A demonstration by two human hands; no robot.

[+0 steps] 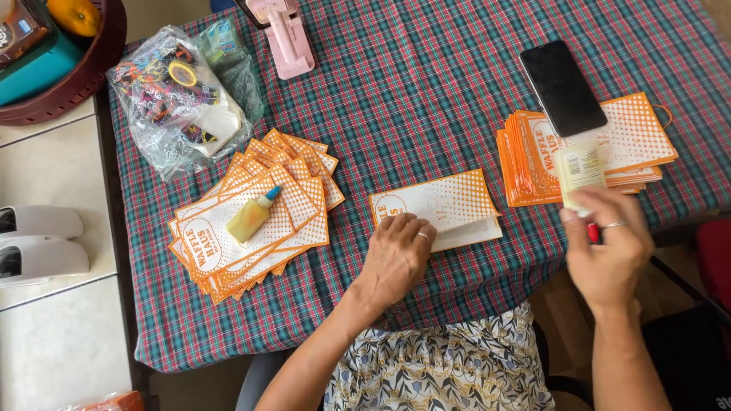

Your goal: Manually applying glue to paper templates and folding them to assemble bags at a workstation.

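My left hand presses flat on the near left corner of an orange-and-white paper bag lying in the middle of the plaid tablecloth. My right hand is raised at the right, holding a pale yellow glue bottle with a white label; a red piece shows under the fingers. Both hands wear a ring.
A fanned pile of orange bags with a small yellow glue bottle on it lies at the left. Another bag stack at the right carries a black phone. A plastic bag of items, a pink tool and a brown basket sit behind.
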